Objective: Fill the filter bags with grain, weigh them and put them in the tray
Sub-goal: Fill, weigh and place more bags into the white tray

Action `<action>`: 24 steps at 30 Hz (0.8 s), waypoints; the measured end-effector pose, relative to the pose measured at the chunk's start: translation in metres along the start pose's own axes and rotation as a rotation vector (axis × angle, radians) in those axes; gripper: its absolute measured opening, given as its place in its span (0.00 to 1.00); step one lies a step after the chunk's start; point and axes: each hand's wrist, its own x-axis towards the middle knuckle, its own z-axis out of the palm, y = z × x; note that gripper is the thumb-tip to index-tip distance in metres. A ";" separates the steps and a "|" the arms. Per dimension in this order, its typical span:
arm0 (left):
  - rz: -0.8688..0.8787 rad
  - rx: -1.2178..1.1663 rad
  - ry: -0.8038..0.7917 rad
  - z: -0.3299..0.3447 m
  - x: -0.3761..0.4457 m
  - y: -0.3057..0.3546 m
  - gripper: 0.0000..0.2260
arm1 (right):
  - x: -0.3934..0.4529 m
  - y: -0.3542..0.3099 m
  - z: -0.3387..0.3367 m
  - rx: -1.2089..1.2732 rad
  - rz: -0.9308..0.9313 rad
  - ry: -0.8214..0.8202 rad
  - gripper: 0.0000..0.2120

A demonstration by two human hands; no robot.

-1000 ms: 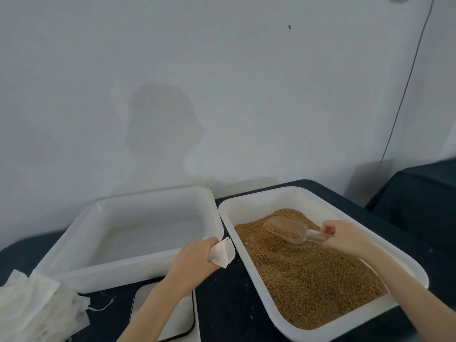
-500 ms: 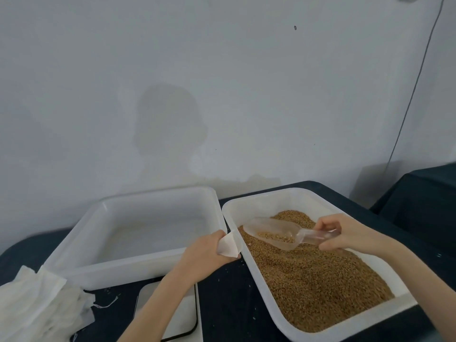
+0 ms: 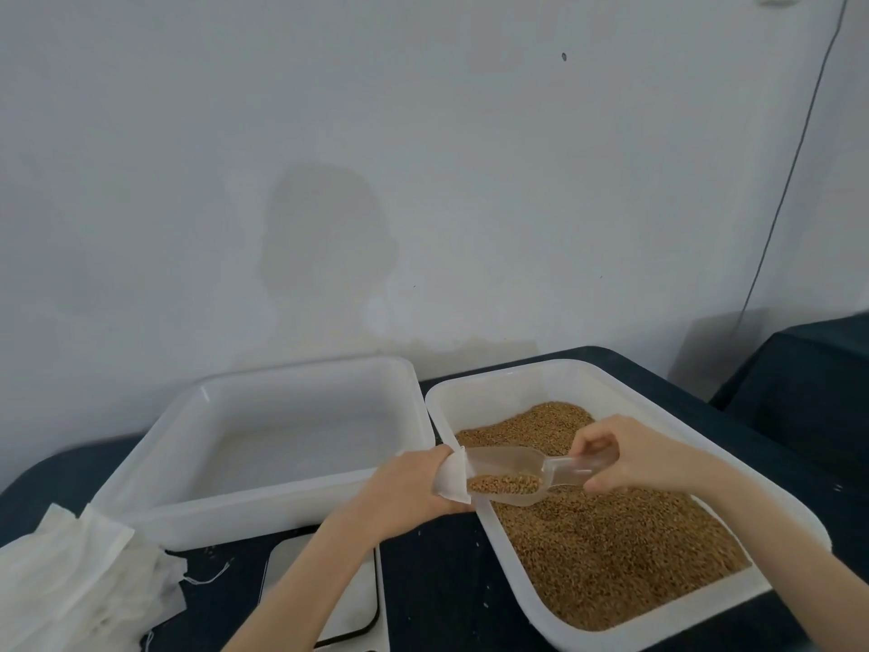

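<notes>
Over the left rim of the grain tray [image 3: 479, 388], the left hand [image 3: 414, 487] holds a white filter bag [image 3: 450, 482], its grip curled round the bag with the mouth turned to the right. At that mouth sits the tip of a clear plastic scoop [image 3: 508, 477] carrying a little grain [image 3: 611, 548]; the right hand [image 3: 625, 456] pinches the scoop's handle, its grip closed on it. Left of the grain tray, just beside it, stands a second white tray [image 3: 155, 515]. Near the front edge of the dark surface [image 3: 437, 585] lies a white scale [image 3: 362, 600], partly under the left forearm. At the far left lies a heap of spare filter bags [image 3: 80, 581].
</notes>
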 end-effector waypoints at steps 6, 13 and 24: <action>0.013 0.027 -0.024 -0.001 -0.003 0.014 0.27 | 0.002 -0.013 -0.005 -0.055 -0.017 0.017 0.11; 0.003 0.108 0.068 0.008 -0.001 0.027 0.26 | 0.010 -0.043 -0.018 -0.585 -0.046 0.202 0.14; -0.035 -0.235 0.174 0.023 0.007 0.042 0.19 | 0.002 -0.119 -0.010 -1.376 -0.232 0.466 0.18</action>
